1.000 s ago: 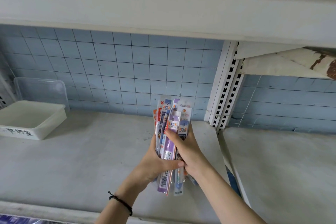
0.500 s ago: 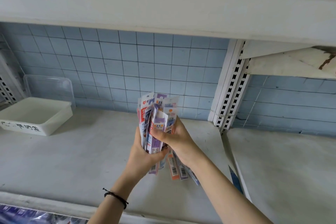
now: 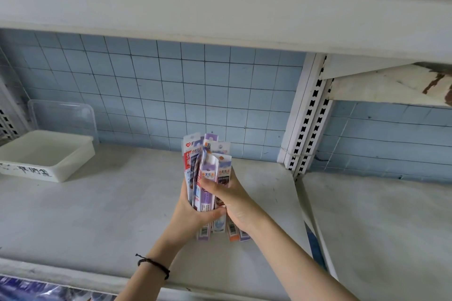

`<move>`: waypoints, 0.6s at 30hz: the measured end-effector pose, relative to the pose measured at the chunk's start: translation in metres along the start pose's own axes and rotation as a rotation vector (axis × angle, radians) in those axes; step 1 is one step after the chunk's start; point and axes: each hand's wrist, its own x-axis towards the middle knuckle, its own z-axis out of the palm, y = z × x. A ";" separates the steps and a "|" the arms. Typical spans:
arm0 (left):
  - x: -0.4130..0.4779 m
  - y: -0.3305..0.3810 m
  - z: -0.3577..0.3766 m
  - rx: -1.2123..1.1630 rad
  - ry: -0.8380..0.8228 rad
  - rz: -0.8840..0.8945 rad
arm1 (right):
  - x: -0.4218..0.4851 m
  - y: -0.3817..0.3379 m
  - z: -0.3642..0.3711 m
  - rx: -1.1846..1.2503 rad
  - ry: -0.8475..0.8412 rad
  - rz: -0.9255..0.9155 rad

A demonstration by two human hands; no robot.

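The left hand (image 3: 193, 211) is wrapping around the lower part of a bundle of slim hang-packs (image 3: 208, 168), its thumb crossing the front. The right hand (image 3: 236, 200) is clamping the same bundle from 3 o'clock, fingers curling over the front faces. Both are grasping it upright just above the shelf (image 3: 97, 215), with the hang-tab ends pointing to 12 o'clock and the barcode ends poking out at 6.

The packs are probably light: thin card and plastic sleeves, glossy and prone to sliding past each other. The contents are too small to tell, possibly pens or refills. Gripping mid-length, where both hands are sitting now, is likely the safest hold. Squeezing near the tabs would let the bottoms fan out.

Compared with 1 second ago, the bundle is looking shorter and tighter, with less tail hanging below the hands. It is also sitting a little further toward 9 o'clock.

A dark cord bracelet (image 3: 154, 264) is circling the left wrist. A white tray (image 3: 44, 154) is resting at 10 o'clock, with a clear lid (image 3: 63, 117) leaning behind it. A slotted upright (image 3: 308, 115) is standing at 2 o'clock against the blue tiled wall (image 3: 171, 80).
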 end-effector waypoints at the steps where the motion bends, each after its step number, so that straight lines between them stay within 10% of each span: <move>1: 0.000 0.000 0.000 0.004 0.001 -0.002 | 0.000 0.001 -0.001 -0.009 -0.003 0.008; 10: 0.006 -0.002 0.001 -0.107 0.047 -0.091 | 0.000 -0.008 -0.022 -0.234 0.084 0.072; 14: 0.007 -0.001 -0.005 -0.147 0.119 -0.110 | -0.011 0.008 -0.049 -0.594 0.500 0.149; 18: 0.009 -0.002 -0.004 -0.165 0.104 -0.128 | -0.015 0.032 -0.058 -1.131 0.430 0.252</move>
